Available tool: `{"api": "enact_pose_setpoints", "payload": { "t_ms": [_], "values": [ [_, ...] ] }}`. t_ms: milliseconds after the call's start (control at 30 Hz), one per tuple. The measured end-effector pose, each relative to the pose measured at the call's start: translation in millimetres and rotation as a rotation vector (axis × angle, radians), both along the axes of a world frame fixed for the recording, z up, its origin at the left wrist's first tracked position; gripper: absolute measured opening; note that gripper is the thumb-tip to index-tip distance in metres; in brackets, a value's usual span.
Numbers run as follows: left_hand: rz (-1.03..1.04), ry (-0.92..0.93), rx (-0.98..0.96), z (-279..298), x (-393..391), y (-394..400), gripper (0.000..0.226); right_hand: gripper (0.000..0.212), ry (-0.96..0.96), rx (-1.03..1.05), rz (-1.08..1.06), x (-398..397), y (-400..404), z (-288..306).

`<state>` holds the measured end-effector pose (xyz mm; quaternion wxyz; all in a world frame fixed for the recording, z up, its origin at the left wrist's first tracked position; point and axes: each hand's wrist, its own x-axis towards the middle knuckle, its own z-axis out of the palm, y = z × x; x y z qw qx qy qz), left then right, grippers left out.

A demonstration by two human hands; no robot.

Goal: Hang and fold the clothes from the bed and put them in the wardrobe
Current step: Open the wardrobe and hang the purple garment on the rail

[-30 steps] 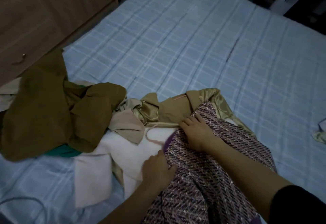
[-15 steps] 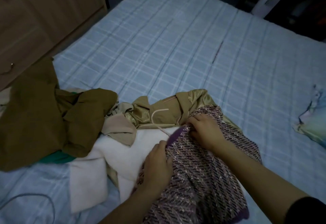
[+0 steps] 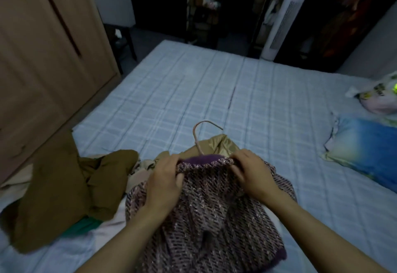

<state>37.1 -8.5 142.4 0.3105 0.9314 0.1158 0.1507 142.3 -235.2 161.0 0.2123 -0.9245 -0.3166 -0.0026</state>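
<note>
We pinch the top of the skirt [image 3: 204, 214] with our left hand [image 3: 165, 183] and right hand [image 3: 252, 176]. The hanger [image 3: 198, 137] pokes up between our fingers. We should pull the top flat and even.

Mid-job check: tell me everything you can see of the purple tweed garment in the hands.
The purple tweed garment looks like a coarse woven knit in purple, pink and dark flecks, with a plain purple lining showing at its top opening. The left hand and right hand grip that top edge at either side. A pink hanger hook rises from the opening. Its body drapes towards the camera over the pile on the bed.
</note>
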Motion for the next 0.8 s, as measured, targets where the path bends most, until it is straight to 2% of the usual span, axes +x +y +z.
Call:
{"api": "enact_pose_setpoints", "payload": {
  "t_ms": [167,500,633,800],
  "values": [
    [-0.01,-0.113,0.11,68,-26,10,0.03,0.011,-0.112,0.18,-0.018,-34,4,61],
    [-0.133,-0.366,0.156,186,-68,26,0.028,0.006,-0.359,0.329,-0.179,-109,12,179],
    [-0.146,-0.524,0.129,245,-114,63,0.025,0.005,-0.48,0.402,-0.188,-161,49,239],
    [-0.107,-0.657,0.176,290,-159,105,0.024,0.004,-0.555,0.491,-0.164,-198,95,279]
  ]
}}
